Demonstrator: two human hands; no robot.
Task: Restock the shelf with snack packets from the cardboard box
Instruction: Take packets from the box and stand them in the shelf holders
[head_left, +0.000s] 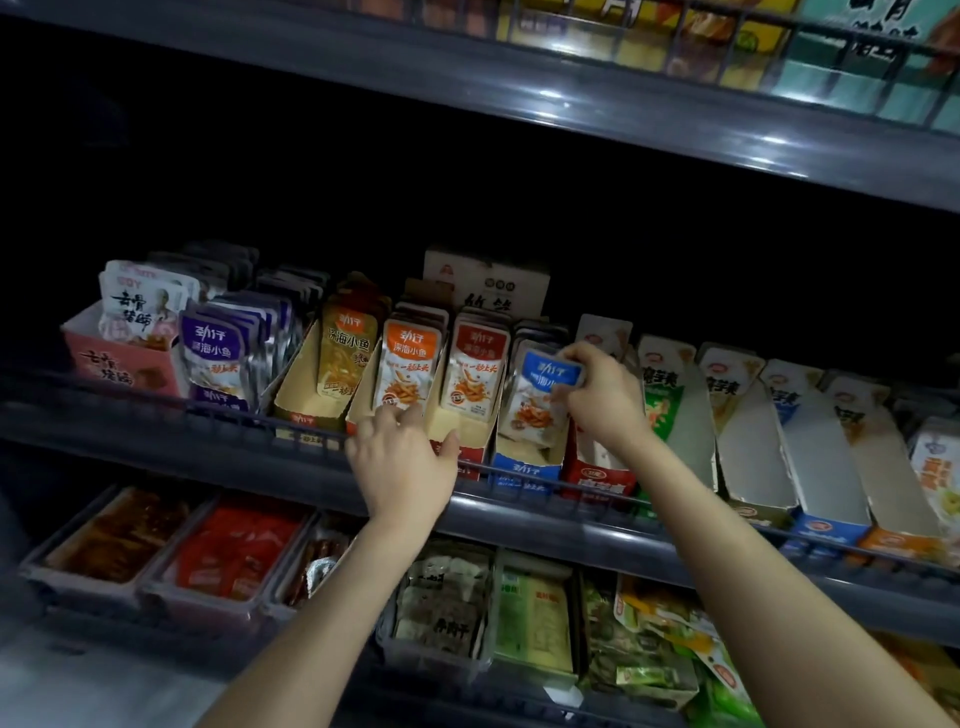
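On the middle shelf (519, 514) stand several open display cartons of small fish snack packets. My right hand (602, 400) pinches the top of a blue-labelled packet (540, 395) that stands upright in the blue carton (524, 470). My left hand (402, 462) rests with relaxed fingers on the front lip of the orange packets' carton (358, 415), fingertips just below the front orange packet (408, 371). A red-labelled packet row (475, 369) stands between the two hands. The cardboard supply box is not in view.
Purple packets (218, 353) and a pink carton (122, 364) fill the shelf's left end. Nearly empty white cartons (753, 452) line its right end. A wire rail (524, 475) runs along the shelf front. Trays of snacks (234, 551) sit on the shelf below, more goods above.
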